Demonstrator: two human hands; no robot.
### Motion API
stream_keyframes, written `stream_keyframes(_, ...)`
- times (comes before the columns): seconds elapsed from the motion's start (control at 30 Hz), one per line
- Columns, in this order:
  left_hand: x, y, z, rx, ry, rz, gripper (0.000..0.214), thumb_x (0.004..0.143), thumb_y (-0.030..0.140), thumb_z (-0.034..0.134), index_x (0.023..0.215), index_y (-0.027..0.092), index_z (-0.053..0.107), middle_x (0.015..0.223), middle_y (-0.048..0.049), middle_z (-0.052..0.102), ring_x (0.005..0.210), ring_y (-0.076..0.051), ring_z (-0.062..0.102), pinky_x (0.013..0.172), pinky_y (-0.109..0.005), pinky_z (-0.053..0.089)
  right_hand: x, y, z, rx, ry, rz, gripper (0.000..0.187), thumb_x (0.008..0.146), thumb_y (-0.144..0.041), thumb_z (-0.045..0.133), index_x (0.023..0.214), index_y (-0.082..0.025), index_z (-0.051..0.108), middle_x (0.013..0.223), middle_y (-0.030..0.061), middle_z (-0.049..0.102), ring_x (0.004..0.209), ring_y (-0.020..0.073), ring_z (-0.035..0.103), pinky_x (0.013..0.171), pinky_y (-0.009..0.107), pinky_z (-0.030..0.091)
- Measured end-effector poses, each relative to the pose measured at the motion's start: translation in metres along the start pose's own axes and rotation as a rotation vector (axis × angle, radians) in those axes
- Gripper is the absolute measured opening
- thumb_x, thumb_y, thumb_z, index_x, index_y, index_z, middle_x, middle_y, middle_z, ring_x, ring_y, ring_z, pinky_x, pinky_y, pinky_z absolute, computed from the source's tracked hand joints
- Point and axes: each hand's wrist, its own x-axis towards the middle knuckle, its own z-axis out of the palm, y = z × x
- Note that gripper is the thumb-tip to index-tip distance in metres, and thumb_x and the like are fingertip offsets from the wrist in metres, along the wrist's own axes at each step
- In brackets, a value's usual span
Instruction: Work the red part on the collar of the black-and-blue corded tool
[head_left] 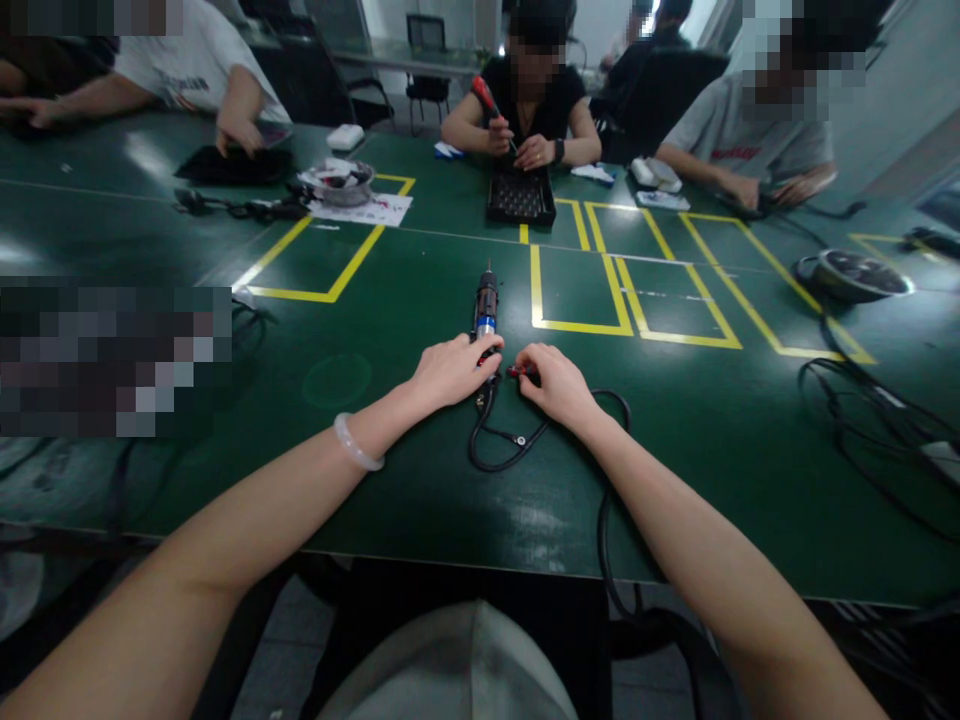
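On the green table lies an electric screwdriver (487,300), its thin bit pointing away from me. My left hand (457,368) is closed over the rear of its body, a pale bracelet on that wrist. Just to the right, my right hand (555,382) pinches a small red-and-black piece (514,371); the fingers hide most of it, so I cannot tell its kind. A black cable (491,468) loops below both hands, from the screwdriver's rear end toward my right forearm, and drops over the near table edge. A small ring-shaped end (520,440) shows on a thin lead by the loop.
Yellow tape outlines (581,326) mark the table (420,500). Across it, a person holds a red-handled tool (486,97) over a black tray (521,198). More people sit left and right. A bowl of parts (345,185), a round metal dish (855,275) and tangled cables (847,420) lie around.
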Motion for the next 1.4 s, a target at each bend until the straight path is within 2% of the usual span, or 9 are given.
stream_keyframes(0.13,0.0,-0.003,0.003,-0.009,0.012,0.014,0.05,0.103,0.051,0.023,0.146,0.039,0.045,0.117,-0.0091,0.063,0.103,-0.03,0.066,0.085,-0.041,0.051,-0.001,0.008,-0.006,-0.056,0.01,0.021,0.014,0.079,-0.011,0.056,0.087,-0.023,0.055,0.089,0.0063,0.062,0.084,0.0249,0.054,0.074,0.036,0.043)
stream_keyframes(0.23,0.0,-0.005,0.004,-0.007,0.018,0.016,0.051,0.103,0.05,0.024,0.148,0.04,0.043,0.117,-0.0088,0.064,0.102,-0.029,0.066,0.085,-0.041,0.051,-0.001,0.009,-0.007,-0.004,0.004,0.005,0.012,0.081,-0.013,0.057,0.088,-0.023,0.056,0.089,0.0055,0.062,0.085,0.0243,0.055,0.076,0.036,0.044)
stream_keyframes(0.37,0.0,-0.005,0.003,-0.003,0.022,0.021,0.052,0.104,0.046,0.02,0.151,0.04,0.04,0.116,-0.0086,0.063,0.1,-0.028,0.067,0.085,-0.041,0.051,0.0,0.001,-0.003,0.083,0.014,-0.049,0.011,0.085,-0.016,0.056,0.093,-0.024,0.056,0.092,0.0042,0.063,0.09,0.0234,0.057,0.081,0.036,0.045)
stream_keyframes(0.5,-0.001,-0.004,0.001,-0.001,0.012,0.023,0.052,0.104,0.041,0.02,0.151,0.039,0.041,0.114,-0.0087,0.063,0.099,-0.028,0.067,0.085,-0.041,0.05,0.002,-0.004,0.004,0.076,0.001,-0.048,0.011,0.086,-0.014,0.055,0.091,-0.024,0.055,0.092,0.0046,0.063,0.089,0.0235,0.056,0.08,0.035,0.045)
stream_keyframes(0.83,0.0,-0.005,0.005,0.014,0.036,0.038,0.051,0.104,0.041,0.02,0.15,0.039,0.041,0.114,-0.0089,0.064,0.1,-0.029,0.067,0.083,-0.041,0.051,0.003,-0.005,0.009,0.124,0.001,-0.049,0.008,0.089,-0.015,0.056,0.091,-0.023,0.058,0.092,0.0041,0.063,0.09,0.0218,0.057,0.082,0.033,0.045)
stream_keyframes(1.0,-0.001,-0.003,0.004,0.013,0.034,0.036,0.051,0.104,0.041,0.021,0.151,0.039,0.041,0.114,-0.0093,0.064,0.099,-0.029,0.067,0.082,-0.04,0.051,0.001,-0.006,0.008,0.159,0.048,-0.043,0.009,0.089,-0.016,0.058,0.093,-0.022,0.064,0.099,0.0063,0.061,0.095,0.022,0.06,0.085,0.034,0.048)
stream_keyframes(1.17,-0.002,-0.003,0.002,-0.014,0.031,0.033,0.051,0.104,0.047,0.02,0.15,0.038,0.042,0.114,-0.0098,0.063,0.101,-0.03,0.067,0.084,-0.042,0.051,-0.001,-0.01,0.006,0.26,0.043,0.032,0.012,0.087,-0.018,0.059,0.093,-0.021,0.068,0.091,0.0041,0.065,0.076,0.0169,0.062,0.075,0.031,0.05)
stream_keyframes(1.3,-0.005,-0.001,-0.002,-0.013,0.02,0.033,0.055,0.102,0.058,0.026,0.15,0.037,0.041,0.115,-0.0109,0.062,0.104,-0.032,0.066,0.086,-0.042,0.051,-0.003,-0.014,0.004,0.349,0.055,0.088,0.011,0.085,-0.019,0.058,0.094,-0.021,0.065,0.085,0.0021,0.069,0.073,0.0163,0.064,0.071,0.03,0.05)
stream_keyframes(1.4,-0.007,0.0,-0.004,0.026,0.015,0.026,0.056,0.099,0.058,0.035,0.15,0.036,0.042,0.115,-0.0123,0.061,0.104,-0.033,0.065,0.085,-0.043,0.051,-0.005,-0.016,0.003,0.418,0.042,0.107,0.012,0.084,-0.021,0.059,0.096,-0.021,0.062,0.086,0.0016,0.07,0.073,0.0162,0.064,0.07,0.03,0.051)
